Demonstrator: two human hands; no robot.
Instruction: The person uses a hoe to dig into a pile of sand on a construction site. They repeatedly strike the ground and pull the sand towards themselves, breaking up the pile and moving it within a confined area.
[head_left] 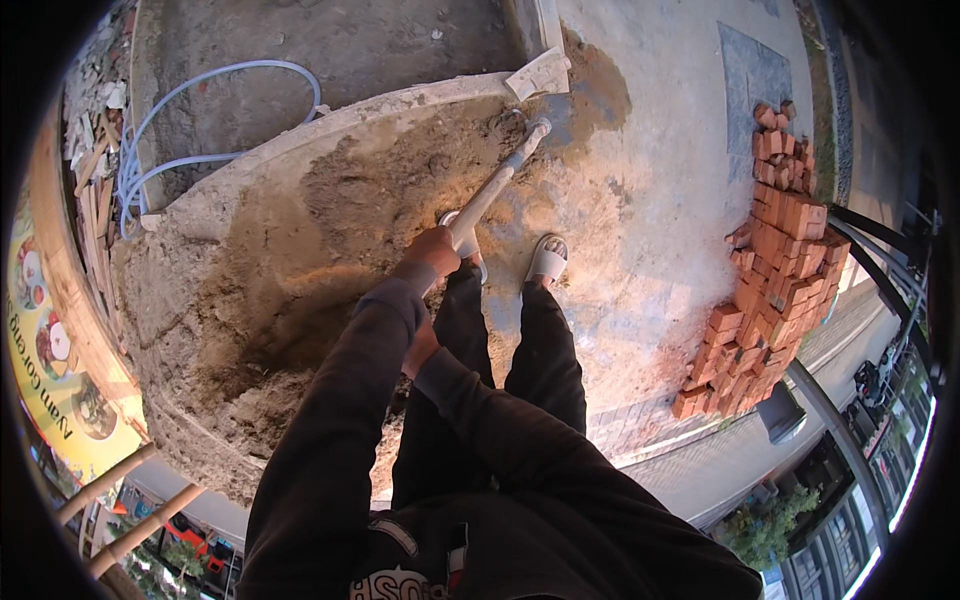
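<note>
My left hand [435, 252] is closed around the wooden handle of a long digging tool, which looks like a hoe [484, 205]. The handle slants up and to the right, and its far end meets the soil near the curb. What shape its blade has, I cannot make out. My right hand [421, 348] is lower, close to my left forearm. That forearm covers its fingers, so its grip does not show. Loose brown soil or sand [330, 230] lies left of my feet in their light sandals [547, 258].
A low concrete curb [400, 98] bounds a grey bed at the top, where a pale blue hose [240, 66] lies coiled. Red bricks [775, 270] are stacked on the right. Wood scraps [95, 190] and a yellow banner [70, 370] stand at the left.
</note>
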